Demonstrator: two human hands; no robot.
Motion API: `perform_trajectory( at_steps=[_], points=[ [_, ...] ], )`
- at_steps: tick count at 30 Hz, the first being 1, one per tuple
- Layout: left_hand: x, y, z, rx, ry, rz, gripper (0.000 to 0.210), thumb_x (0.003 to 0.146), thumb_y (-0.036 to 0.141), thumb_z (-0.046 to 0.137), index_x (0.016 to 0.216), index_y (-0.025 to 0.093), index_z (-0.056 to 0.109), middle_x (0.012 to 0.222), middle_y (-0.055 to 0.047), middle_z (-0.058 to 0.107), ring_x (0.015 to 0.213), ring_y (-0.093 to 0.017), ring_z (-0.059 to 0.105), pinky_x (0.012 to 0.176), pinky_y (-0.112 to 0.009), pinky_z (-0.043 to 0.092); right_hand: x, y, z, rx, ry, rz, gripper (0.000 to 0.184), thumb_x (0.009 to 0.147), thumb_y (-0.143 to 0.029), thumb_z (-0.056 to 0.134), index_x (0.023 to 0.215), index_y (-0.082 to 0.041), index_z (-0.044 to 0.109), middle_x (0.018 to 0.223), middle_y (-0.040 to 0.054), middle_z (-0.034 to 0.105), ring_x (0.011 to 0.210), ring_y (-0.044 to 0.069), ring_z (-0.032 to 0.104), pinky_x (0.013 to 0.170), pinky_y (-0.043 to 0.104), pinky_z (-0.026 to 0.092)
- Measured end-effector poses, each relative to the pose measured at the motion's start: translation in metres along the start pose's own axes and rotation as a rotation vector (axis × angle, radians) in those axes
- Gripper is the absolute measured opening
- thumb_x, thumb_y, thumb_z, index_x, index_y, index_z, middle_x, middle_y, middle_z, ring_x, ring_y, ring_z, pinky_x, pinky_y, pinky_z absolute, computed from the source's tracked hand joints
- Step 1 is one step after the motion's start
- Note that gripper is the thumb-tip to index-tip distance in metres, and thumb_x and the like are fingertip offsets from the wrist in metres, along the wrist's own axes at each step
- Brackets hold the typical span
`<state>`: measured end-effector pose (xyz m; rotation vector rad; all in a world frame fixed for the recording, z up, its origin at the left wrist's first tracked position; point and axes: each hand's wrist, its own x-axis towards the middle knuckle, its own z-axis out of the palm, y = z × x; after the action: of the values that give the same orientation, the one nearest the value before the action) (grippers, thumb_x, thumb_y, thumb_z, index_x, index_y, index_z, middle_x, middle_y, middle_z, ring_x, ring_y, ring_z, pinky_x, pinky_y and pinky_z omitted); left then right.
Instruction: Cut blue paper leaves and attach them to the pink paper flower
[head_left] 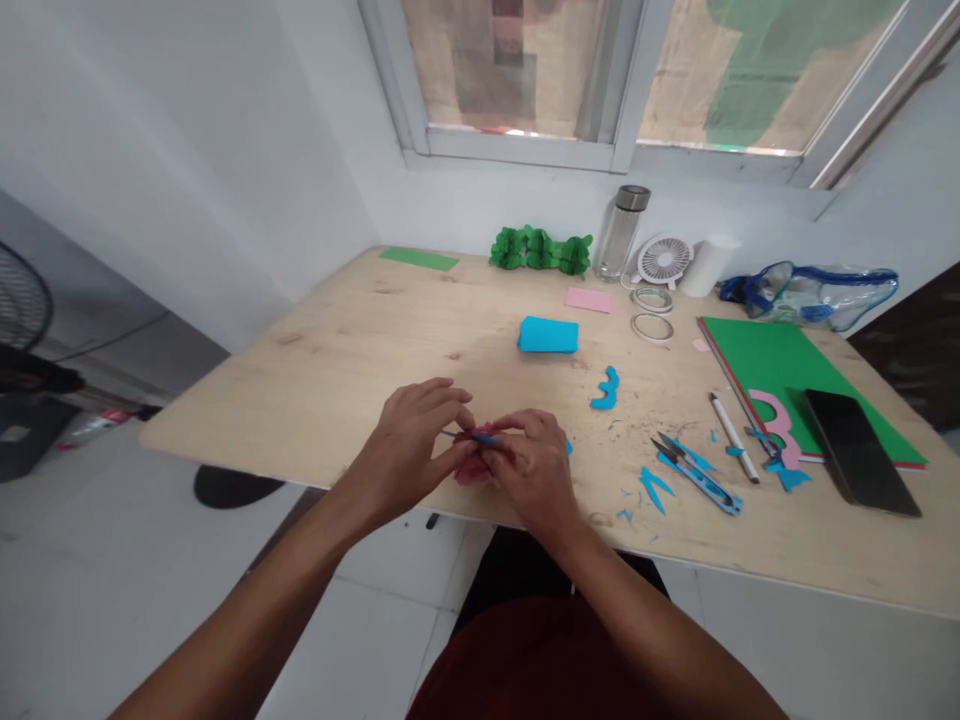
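Observation:
Near the table's front edge, my left hand [411, 435] and my right hand [536, 470] meet in a pinch. Between their fingertips is a thin blue paper piece [486, 439], seen nearly edge-on. Against it lies a crumpled-looking pink-red paper piece [471, 470], partly hidden by my fingers. How the two pieces join, I cannot make out. A blue scalloped paper cutout [606, 390] rests to the right of my hands. Beyond them sits a blue paper stack [549, 335]. A bit of blue paper peeks out beside my right hand.
Right of my hands lie blue thread snips [701, 478], paper scraps [654, 490], a white pen [733, 437], a pink cutout [772, 420], green sheets [780, 350] and a phone [859, 450]. Along the wall stand green paper decorations [540, 250], a bottle [622, 235], a small fan [664, 260] and tape rolls [652, 327].

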<state>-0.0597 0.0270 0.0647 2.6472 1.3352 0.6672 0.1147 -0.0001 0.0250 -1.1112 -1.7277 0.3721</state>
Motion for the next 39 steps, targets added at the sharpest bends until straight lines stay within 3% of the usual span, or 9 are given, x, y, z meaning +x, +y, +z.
perform_trajectory(
  at_steps=[7, 13, 18, 33, 39],
  points=[
    [0.000, 0.000, 0.000, -0.002, 0.008, 0.002, 0.006, 0.080, 0.023, 0.058, 0.085, 0.023, 0.060, 0.112, -0.006, 0.064, 0.118, -0.028, 0.050, 0.097, -0.047, 0.037, 0.000, 0.002, -0.001, -0.061, -0.020, -0.017, 0.020, 0.075, -0.010, 0.069, 0.086, -0.026, 0.073, 0.093, -0.0003, 0.070, 0.093, 0.020, 0.056, 0.085, 0.036, 0.041],
    [0.000, 0.001, 0.000, -0.013, 0.024, -0.002, 0.005, 0.079, 0.022, 0.058, 0.084, 0.023, 0.060, 0.111, -0.006, 0.064, 0.118, -0.028, 0.050, 0.097, -0.047, 0.038, 0.000, 0.001, 0.001, -0.197, 0.060, -0.135, 0.011, 0.081, -0.017, 0.064, 0.084, -0.025, 0.072, 0.093, 0.0016, 0.069, 0.098, 0.021, 0.054, 0.089, 0.036, 0.039],
    [0.001, 0.000, 0.001, -0.013, 0.017, 0.000, 0.006, 0.078, 0.022, 0.059, 0.084, 0.023, 0.060, 0.109, -0.006, 0.064, 0.117, -0.028, 0.051, 0.097, -0.048, 0.037, -0.001, 0.000, 0.004, -0.268, 0.099, -0.183, 0.014, 0.086, -0.017, 0.057, 0.080, -0.021, 0.069, 0.092, 0.0032, 0.070, 0.101, 0.022, 0.052, 0.089, 0.038, 0.036],
    [0.006, 0.005, -0.008, -0.006, -0.067, -0.022, 0.009, 0.076, 0.019, 0.057, 0.084, 0.024, 0.060, 0.114, -0.005, 0.062, 0.116, -0.027, 0.051, 0.096, -0.045, 0.037, 0.000, 0.010, 0.004, -0.160, 0.000, -0.092, 0.018, 0.074, -0.005, 0.058, 0.079, -0.021, 0.066, 0.096, 0.0036, 0.067, 0.100, 0.022, 0.052, 0.087, 0.038, 0.038],
    [0.012, 0.009, -0.014, 0.019, -0.175, -0.048, 0.008, 0.074, 0.020, 0.057, 0.081, 0.023, 0.057, 0.095, -0.003, 0.063, 0.097, -0.023, 0.057, 0.085, -0.039, 0.041, -0.002, 0.011, 0.009, -0.143, 0.020, -0.089, 0.015, 0.075, -0.007, 0.058, 0.074, -0.021, 0.064, 0.094, 0.0034, 0.067, 0.100, 0.022, 0.051, 0.087, 0.038, 0.039]
  ],
)
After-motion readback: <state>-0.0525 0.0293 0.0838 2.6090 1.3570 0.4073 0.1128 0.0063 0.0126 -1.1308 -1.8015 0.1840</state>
